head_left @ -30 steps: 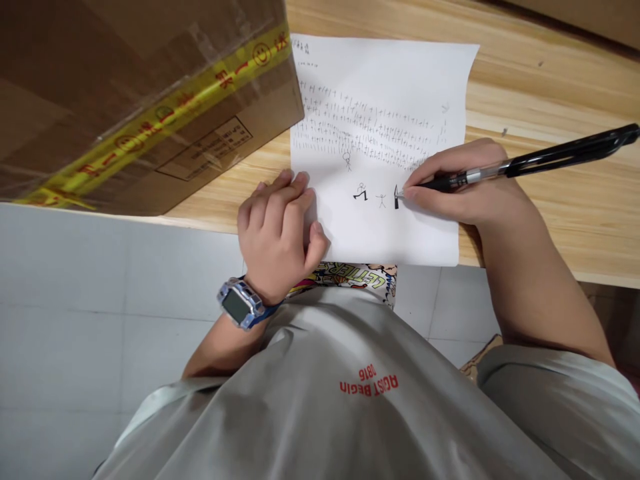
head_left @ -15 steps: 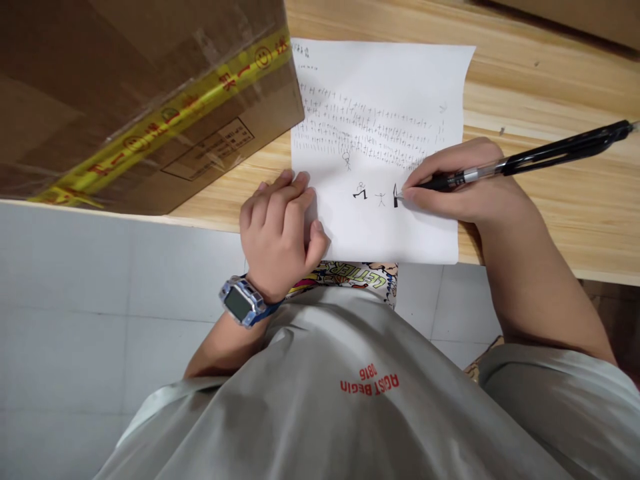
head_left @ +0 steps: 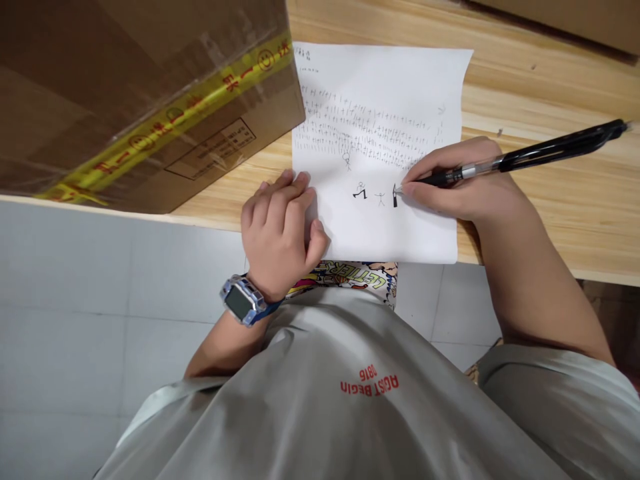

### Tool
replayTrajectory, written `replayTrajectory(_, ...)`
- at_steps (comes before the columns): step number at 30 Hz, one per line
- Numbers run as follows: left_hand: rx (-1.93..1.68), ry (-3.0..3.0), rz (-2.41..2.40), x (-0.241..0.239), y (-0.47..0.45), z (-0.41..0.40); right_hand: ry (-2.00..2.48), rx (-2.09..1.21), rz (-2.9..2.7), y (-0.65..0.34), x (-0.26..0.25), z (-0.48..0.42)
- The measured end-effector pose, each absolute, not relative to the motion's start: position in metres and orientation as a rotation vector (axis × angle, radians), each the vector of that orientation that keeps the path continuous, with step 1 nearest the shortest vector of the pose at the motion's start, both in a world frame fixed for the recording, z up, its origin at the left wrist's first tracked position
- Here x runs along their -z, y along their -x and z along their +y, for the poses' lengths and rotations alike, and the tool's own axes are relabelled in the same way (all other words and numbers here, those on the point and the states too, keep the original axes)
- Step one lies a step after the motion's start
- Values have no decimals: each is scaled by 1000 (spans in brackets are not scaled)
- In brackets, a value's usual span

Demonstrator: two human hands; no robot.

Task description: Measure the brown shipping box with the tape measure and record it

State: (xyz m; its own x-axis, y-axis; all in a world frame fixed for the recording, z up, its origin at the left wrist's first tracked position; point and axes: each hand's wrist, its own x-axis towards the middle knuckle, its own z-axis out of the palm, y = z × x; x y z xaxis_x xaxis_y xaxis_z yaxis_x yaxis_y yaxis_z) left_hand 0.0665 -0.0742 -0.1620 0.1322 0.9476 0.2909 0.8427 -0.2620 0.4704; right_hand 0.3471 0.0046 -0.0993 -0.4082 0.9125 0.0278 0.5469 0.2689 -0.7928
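Observation:
A white sheet of paper point(head_left: 380, 237) lies on the wooden table, covered with rows of small pen strokes and several little stick figures. My right hand point(head_left: 465, 183) pinches a black pen point(head_left: 555, 147), its tip against a narrow black mark point(head_left: 395, 197) on the lower half of the sheet. My left hand point(head_left: 280, 227) rests palm down at the paper's lower left edge, fingers stretched and the thumb apart, holding nothing. A digital watch point(head_left: 244, 300) with a blue strap is on the left wrist.
A large cardboard box point(head_left: 210, 147) with yellow printed tape stands at the left and overlaps the paper's corner. Another brown box point(head_left: 575, 20) shows at the top right. The wooden table point(head_left: 540, 233) has its near edge in front of my body, above a tiled floor point(head_left: 75, 320).
The pen tip has moved slightly up along the black mark, and the pen's rear end shifts a little left. The left hand stays in place. The view has shifted slightly.

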Motion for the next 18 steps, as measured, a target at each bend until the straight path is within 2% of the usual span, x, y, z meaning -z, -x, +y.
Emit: replayTrajectory(18, -952, -2610, 1803, 159, -70, -71, 1319, -1086, -1900, -344, 97, 5)
